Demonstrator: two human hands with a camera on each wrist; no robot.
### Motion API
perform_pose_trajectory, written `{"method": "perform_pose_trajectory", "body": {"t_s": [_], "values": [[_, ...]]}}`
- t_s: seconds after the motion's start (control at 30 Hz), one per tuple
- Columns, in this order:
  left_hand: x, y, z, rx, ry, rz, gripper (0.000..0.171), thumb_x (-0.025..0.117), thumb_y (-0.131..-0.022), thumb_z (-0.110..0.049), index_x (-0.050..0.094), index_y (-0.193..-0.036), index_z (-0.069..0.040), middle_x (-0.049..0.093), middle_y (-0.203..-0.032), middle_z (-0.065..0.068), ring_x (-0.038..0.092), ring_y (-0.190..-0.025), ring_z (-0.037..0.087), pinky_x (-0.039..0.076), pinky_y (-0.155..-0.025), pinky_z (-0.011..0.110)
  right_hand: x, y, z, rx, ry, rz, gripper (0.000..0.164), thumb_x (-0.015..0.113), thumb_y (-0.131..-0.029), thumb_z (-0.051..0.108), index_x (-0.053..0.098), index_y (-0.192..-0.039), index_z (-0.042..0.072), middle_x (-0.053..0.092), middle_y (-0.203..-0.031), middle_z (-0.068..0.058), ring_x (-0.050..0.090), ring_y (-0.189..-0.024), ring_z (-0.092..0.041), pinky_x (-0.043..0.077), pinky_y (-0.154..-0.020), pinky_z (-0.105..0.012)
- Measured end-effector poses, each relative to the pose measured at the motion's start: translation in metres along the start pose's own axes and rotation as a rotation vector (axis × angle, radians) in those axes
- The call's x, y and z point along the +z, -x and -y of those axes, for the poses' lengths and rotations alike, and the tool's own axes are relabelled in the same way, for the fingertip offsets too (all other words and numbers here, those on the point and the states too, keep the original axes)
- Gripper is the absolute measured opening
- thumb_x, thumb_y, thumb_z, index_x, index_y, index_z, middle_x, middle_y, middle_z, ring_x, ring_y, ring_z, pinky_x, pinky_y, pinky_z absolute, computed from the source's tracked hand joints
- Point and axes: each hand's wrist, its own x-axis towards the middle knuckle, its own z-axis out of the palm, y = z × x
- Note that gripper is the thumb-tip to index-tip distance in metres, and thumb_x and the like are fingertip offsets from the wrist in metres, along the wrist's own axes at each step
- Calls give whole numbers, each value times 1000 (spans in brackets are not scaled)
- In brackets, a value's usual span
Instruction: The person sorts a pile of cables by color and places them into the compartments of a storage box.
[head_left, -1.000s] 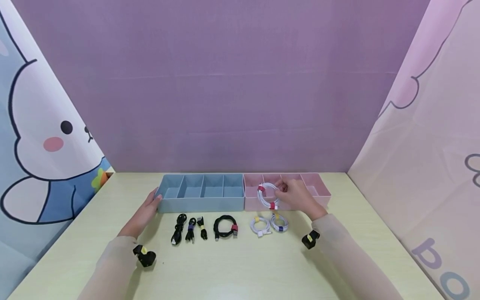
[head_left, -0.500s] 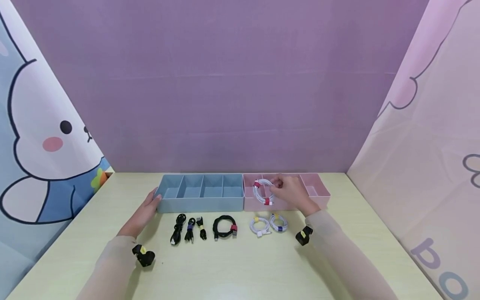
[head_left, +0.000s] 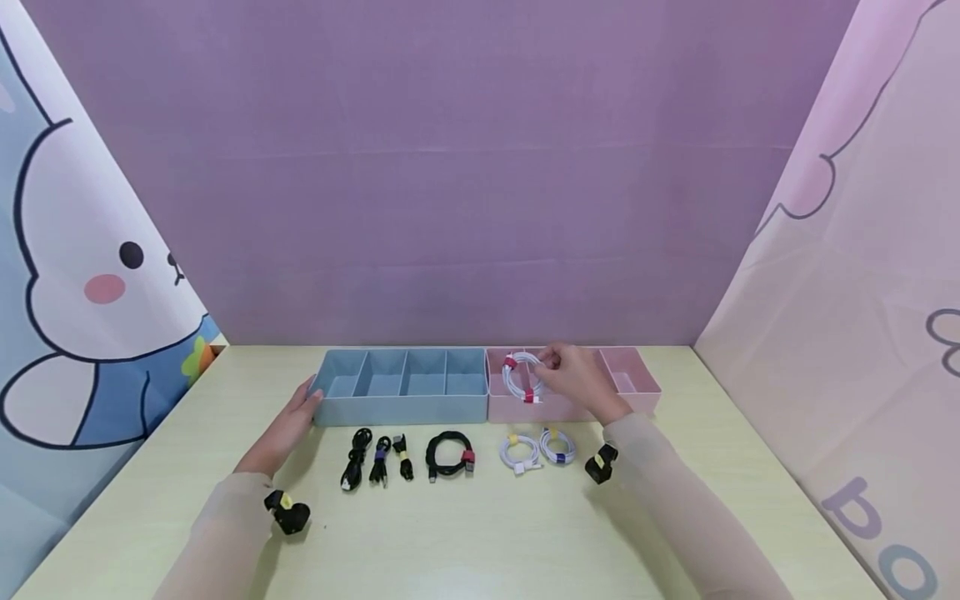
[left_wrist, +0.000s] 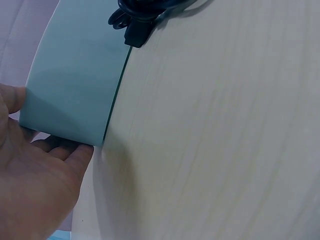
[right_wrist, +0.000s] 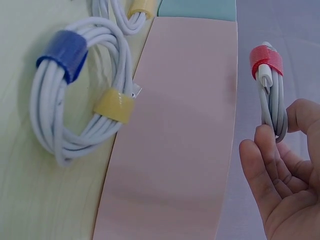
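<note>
My right hand (head_left: 577, 379) pinches a coiled white charging cable (head_left: 511, 385) with red straps above the left part of the pink divided box (head_left: 637, 400). In the right wrist view this coil hangs upright from thumb and fingertips, a metal plug by its strap. My left hand (head_left: 288, 425) holds the left end of the blue divided box (head_left: 405, 410); in the left wrist view its thumb (left_wrist: 14, 97) lies at the top edge and its fingers against the end wall. Two white cable coils, one with yellow strap (head_left: 519, 454), one with blue and yellow straps (right_wrist: 82, 90), lie before the pink box.
Before the blue box lie a long black cable bundle (head_left: 356, 458), a purple-strapped black cable (head_left: 380, 461), a yellow-strapped short black cable (head_left: 403, 458) and a round black coil (head_left: 450, 454) with red strap. A purple cloth (head_left: 465, 183) hangs behind the boxes.
My right hand has moved left and slightly farther away, carrying the red-strapped white cable over the pink box's left part. My left hand has stayed at the blue box.
</note>
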Motion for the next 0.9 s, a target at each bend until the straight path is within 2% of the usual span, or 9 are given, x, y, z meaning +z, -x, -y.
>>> {"method": "perform_pose_trajectory", "body": {"t_s": [0.23, 0.7, 0.9], "values": [[0, 1, -1, 3, -1, -2, 70, 21, -110, -45, -14, -159, -10, -12, -163, 25, -12, -147, 47, -1, -114, 69, 0, -3, 3, 6, 18, 0, 13, 70, -90, 14, 70, -98, 4, 65, -78, -2, 57, -63, -14, 50, -55, -26], [0, 0, 0, -11, -14, -7, 70, 21, -109, -47, -15, -159, -12, -14, -163, 24, -14, -147, 46, -2, -114, 70, 2, -12, 8, 47, 39, 29, 19, 70, -92, 20, 71, -102, 4, 67, -82, -3, 58, -64, -16, 50, -56, -28], [0, -1, 0, -16, -14, -7, 70, 21, -109, -48, -15, -159, -12, -14, -163, 23, -14, -147, 46, -3, -114, 70, 5, -17, 9, 58, 38, 39, 22, 72, -91, 24, 70, -101, 5, 65, -80, -3, 55, -61, -16, 46, -52, -26]]}}
